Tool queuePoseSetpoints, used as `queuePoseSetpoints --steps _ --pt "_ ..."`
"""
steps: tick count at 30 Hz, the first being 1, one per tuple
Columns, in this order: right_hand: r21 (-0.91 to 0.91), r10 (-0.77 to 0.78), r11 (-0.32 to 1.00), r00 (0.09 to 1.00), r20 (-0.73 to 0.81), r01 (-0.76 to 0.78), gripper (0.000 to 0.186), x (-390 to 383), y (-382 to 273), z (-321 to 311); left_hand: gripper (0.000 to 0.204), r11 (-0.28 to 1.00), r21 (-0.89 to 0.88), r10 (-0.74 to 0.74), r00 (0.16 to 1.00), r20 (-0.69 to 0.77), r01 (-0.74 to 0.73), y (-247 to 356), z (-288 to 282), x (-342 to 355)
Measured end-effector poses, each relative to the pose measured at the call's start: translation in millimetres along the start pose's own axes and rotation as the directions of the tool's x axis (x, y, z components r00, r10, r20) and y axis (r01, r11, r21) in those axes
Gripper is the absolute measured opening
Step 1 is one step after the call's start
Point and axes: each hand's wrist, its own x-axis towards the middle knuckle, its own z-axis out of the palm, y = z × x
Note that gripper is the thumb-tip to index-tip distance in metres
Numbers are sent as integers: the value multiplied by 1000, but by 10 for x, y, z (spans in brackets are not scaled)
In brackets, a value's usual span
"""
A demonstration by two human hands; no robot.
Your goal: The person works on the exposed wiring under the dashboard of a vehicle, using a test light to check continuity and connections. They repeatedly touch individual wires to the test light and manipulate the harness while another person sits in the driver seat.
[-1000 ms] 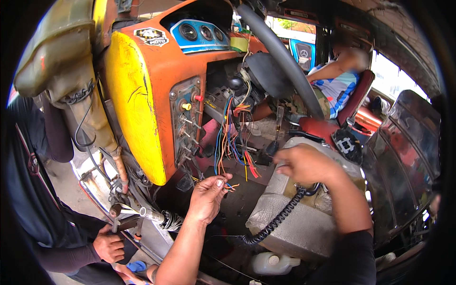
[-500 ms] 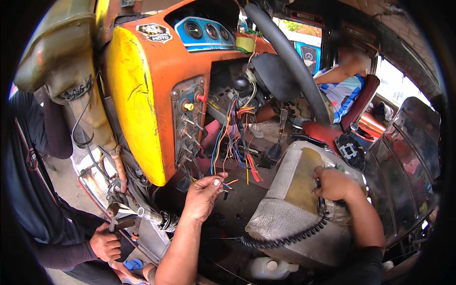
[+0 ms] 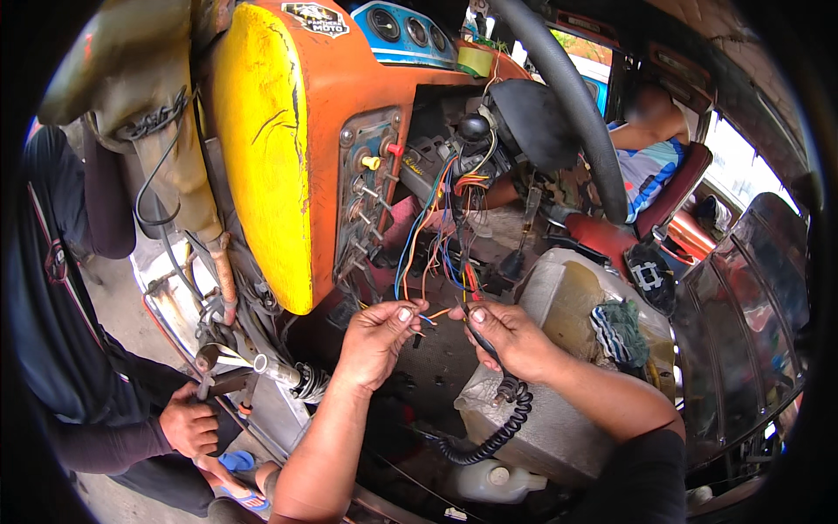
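Note:
Below the orange dashboard, my left hand (image 3: pixel 374 345) pinches the ends of thin wires (image 3: pixel 428 317), orange and blue tips sticking out past the fingers. Close beside it, my right hand (image 3: pixel 519 339) grips a black test probe (image 3: pixel 484 342) with a coiled cord (image 3: pixel 489 454) trailing from its lower end. The probe's tip is near the wire ends; whether they touch I cannot tell. Above both hands a loose bundle of coloured wires (image 3: pixel 435 236) hangs from under the steering column.
A silver padded cover (image 3: pixel 546 437) bulges at the right, with a striped cloth (image 3: pixel 621 332) on it. The steering wheel (image 3: pixel 578 100) and switch panel (image 3: pixel 367 205) are above. A white jug (image 3: pixel 497 483) lies below. Another person's hand (image 3: pixel 189 421) grips a tool at left; someone sits beyond.
My right hand has come from the padded cover to beside my left hand, bringing the test probe and its cord. The cloth on the cover is now exposed. The view has shifted slightly.

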Motion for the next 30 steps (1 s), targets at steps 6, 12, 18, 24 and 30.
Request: queuePoseSetpoints --steps 6,12,18,24,30 --pt "-134 60 989 998 23 -56 53 -35 -71 28 19 998 -45 43 999 -30 -44 26 31 -4" --pt "-113 97 989 994 41 -92 52 75 -16 2 19 998 -48 29 1000 -11 -29 3 105 -41" --pt "-44 62 997 998 31 -61 47 40 -13 21 19 996 -65 65 998 -21 -66 -4 112 -43" --pt "63 120 989 975 187 -134 45 65 8 29 14 993 -83 78 996 -45 -82 -21 140 -52" --pt "58 113 990 977 183 -126 41 74 26 42 15 993 -91 75 997 -33 -78 -41 163 -51"
